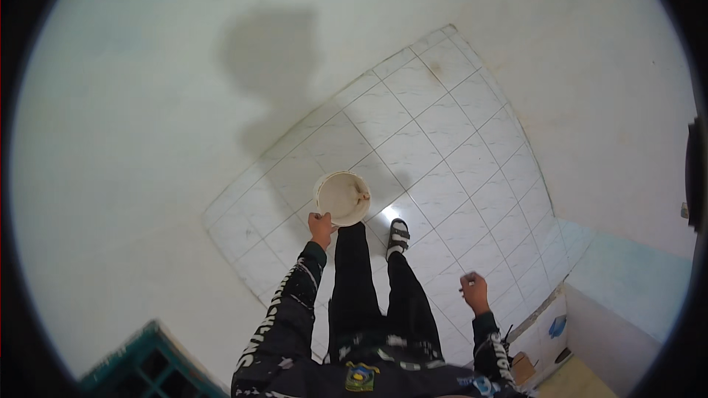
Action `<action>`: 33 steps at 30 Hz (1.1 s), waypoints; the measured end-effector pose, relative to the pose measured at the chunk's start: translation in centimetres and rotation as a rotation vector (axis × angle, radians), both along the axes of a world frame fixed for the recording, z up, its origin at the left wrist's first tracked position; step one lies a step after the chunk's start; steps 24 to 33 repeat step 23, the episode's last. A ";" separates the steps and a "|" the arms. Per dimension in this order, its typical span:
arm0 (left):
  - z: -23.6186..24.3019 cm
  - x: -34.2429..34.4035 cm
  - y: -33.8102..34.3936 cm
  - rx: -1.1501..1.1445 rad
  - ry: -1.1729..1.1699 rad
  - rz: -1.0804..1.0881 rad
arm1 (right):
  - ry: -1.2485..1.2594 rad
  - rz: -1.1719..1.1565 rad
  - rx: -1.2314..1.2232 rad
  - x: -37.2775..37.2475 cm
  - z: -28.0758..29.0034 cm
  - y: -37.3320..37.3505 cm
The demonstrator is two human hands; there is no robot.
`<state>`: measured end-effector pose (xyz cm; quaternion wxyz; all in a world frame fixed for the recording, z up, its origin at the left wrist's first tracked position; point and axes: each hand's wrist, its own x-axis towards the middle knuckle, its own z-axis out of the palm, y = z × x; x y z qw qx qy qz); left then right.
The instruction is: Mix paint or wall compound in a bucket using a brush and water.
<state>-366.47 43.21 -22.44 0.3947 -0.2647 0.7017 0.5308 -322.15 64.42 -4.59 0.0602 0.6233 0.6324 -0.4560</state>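
My left hand [321, 228] grips the near rim of a round white bucket [319, 199], its thumb and fingers closed over the edge. The bucket hangs in front of my left leg, above the tiled floor. Inside, against its right wall, is a small yellowish and reddish-brown thing [362, 197] too small to make out. Off to the right and apart from the bucket, my right hand [474, 291] has its fingers curled in, and nothing shows in it.
White marbled floor tiles [457, 155] run up to pale walls [133, 140] on the left and right. A dark green lattice frame [151, 361] stands at the lower left. At the lower right are a low wall [608, 328] and a brown piece [522, 368]. Something dark hangs at the right edge [693, 177].
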 end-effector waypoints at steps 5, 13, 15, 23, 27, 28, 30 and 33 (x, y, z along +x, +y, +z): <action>-16.3 -5.3 6.0 0.009 0.010 -0.020 | -0.223 -0.076 -0.091 -1.0 -6.8 -6.7; -35.1 -10.9 10.9 0.006 -0.036 -0.130 | -0.210 -0.109 -0.419 -7.0 -15.1 -12.4; -36.7 -8.8 10.8 -0.012 -0.081 -0.124 | -0.275 -0.135 -0.487 -8.5 -14.3 -12.5; -36.3 -9.3 9.2 0.027 -0.192 0.002 | -0.132 -0.493 -0.500 -7.2 -13.2 -12.2; -36.3 -9.3 9.2 0.027 -0.192 0.002 | -0.132 -0.493 -0.500 -7.2 -13.2 -12.2; -36.3 -9.3 9.2 0.027 -0.192 0.002 | -0.132 -0.493 -0.500 -7.2 -13.2 -12.2; -36.3 -9.3 9.2 0.027 -0.192 0.002 | -0.132 -0.493 -0.500 -7.2 -13.2 -12.2; -36.3 -9.3 9.2 0.027 -0.192 0.002 | -0.132 -0.493 -0.500 -7.2 -13.2 -12.2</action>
